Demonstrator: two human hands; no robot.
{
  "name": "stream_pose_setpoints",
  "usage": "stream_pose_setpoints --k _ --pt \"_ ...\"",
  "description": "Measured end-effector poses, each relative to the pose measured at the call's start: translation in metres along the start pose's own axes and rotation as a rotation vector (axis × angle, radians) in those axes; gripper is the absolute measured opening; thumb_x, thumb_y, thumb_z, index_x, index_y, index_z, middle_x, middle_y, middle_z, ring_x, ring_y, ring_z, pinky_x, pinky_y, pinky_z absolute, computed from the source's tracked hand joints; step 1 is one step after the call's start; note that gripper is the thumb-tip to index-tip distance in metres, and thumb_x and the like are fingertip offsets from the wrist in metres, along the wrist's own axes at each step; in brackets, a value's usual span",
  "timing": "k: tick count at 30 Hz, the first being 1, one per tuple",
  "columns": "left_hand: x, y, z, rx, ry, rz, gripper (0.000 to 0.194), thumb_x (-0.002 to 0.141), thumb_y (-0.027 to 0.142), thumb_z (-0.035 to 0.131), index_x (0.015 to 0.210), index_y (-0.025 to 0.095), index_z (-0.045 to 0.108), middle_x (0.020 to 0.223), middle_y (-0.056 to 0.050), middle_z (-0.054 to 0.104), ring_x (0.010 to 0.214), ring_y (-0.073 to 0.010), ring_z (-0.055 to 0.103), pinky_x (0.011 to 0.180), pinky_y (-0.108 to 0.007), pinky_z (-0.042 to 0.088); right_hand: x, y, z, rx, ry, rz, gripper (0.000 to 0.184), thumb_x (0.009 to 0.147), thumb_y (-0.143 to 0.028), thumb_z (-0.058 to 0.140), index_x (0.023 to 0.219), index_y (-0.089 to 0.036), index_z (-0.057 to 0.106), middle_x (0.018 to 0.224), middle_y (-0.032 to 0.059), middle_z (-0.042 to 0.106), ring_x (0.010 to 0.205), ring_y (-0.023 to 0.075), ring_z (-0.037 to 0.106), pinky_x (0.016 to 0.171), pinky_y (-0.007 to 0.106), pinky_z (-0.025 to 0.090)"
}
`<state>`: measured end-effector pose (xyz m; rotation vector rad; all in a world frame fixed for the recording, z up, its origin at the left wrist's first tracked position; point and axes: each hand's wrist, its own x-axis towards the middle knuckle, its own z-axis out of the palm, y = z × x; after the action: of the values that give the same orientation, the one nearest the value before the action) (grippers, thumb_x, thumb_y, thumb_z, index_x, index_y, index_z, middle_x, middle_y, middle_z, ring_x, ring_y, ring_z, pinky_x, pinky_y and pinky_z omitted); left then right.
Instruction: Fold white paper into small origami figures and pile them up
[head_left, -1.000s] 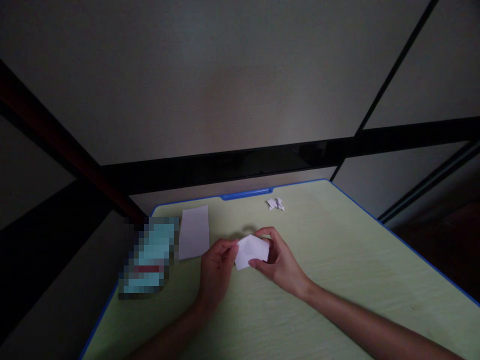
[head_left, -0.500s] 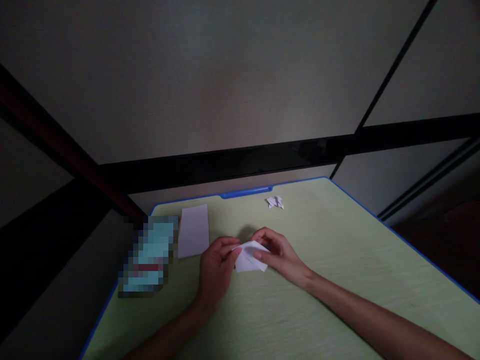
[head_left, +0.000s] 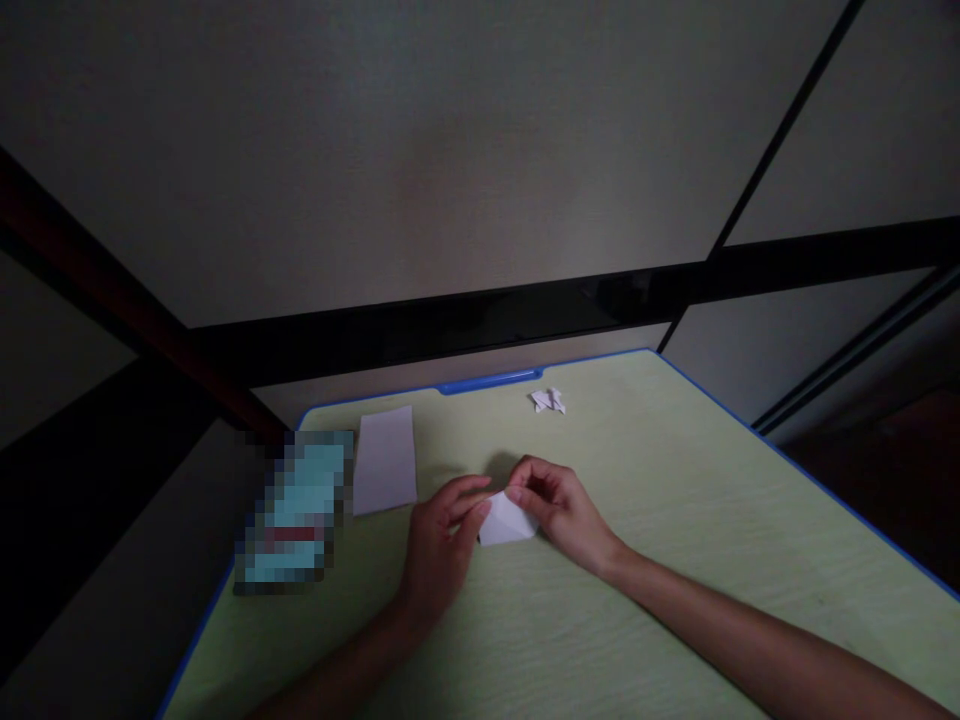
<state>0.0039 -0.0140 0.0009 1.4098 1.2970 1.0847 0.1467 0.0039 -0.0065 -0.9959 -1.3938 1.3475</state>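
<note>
A small folded piece of white paper [head_left: 507, 522] is held between my two hands, a little above the middle of the table. My left hand [head_left: 444, 535] pinches its left edge, thumb on the near face and fingers behind. At the upper right edge, my right hand [head_left: 562, 508] grips the paper between thumb and curled fingers. Creases show on the face turned toward me. Parts of the paper behind the fingers are hidden.
The light green table [head_left: 675, 480] has a blue rim and a blue handle [head_left: 491, 382] at its far edge. A stack of white paper [head_left: 385, 460] lies at left, beside a blurred-out teal object [head_left: 296, 515]. A small folded paper figure [head_left: 548, 401] rests at the back. Panelled doors [head_left: 450, 160] stand behind.
My right thumb has moved up to the paper's top edge, and its right flap now lies flatter. My left hand has shifted slightly right. The view has tilted a little.
</note>
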Motion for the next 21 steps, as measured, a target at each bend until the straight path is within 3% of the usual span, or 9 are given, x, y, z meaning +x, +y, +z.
stream_pose_setpoints --k 6,10,16,21 --pt "0.012 0.002 -0.005 0.106 -0.214 -0.054 0.019 0.066 0.025 0.051 0.055 0.011 0.058 0.049 0.001 0.055 0.049 -0.0106 0.050 0.045 -0.018 0.034 0.000 -0.001 -0.001 -0.061 -0.082 -0.006 0.017 0.070 -0.028 0.053 0.064 -0.012 0.049 0.056 -0.0030 0.044 0.051 0.0071 0.039 0.045 0.018 0.029" --pt "0.016 0.001 -0.008 0.147 -0.354 -0.060 0.024 0.066 0.026 0.050 0.049 0.011 0.056 0.041 0.005 0.042 0.042 -0.0071 0.038 0.040 -0.018 0.024 0.002 -0.002 0.001 -0.033 -0.129 0.007 0.019 0.068 -0.029 0.055 0.063 -0.012 0.051 0.056 -0.0029 0.046 0.049 0.0062 0.040 0.044 0.018 0.029" --pt "0.007 0.008 -0.005 0.198 -0.196 0.000 0.027 0.067 0.024 0.049 0.043 0.012 0.054 0.040 0.005 0.037 0.041 -0.0074 0.034 0.040 -0.018 0.022 0.002 -0.004 0.002 0.049 -0.137 0.060 0.023 0.057 -0.028 0.066 0.067 -0.013 0.051 0.058 -0.0040 0.047 0.048 0.0053 0.040 0.044 0.018 0.031" --pt "0.004 0.006 -0.003 0.176 -0.059 0.045 0.024 0.065 0.024 0.052 0.044 0.013 0.057 0.039 0.004 0.042 0.040 -0.0082 0.037 0.039 -0.018 0.024 0.001 0.002 0.005 0.141 -0.079 0.052 0.030 0.051 -0.022 0.070 0.070 -0.015 0.048 0.060 -0.0055 0.045 0.048 0.0050 0.040 0.044 0.018 0.032"
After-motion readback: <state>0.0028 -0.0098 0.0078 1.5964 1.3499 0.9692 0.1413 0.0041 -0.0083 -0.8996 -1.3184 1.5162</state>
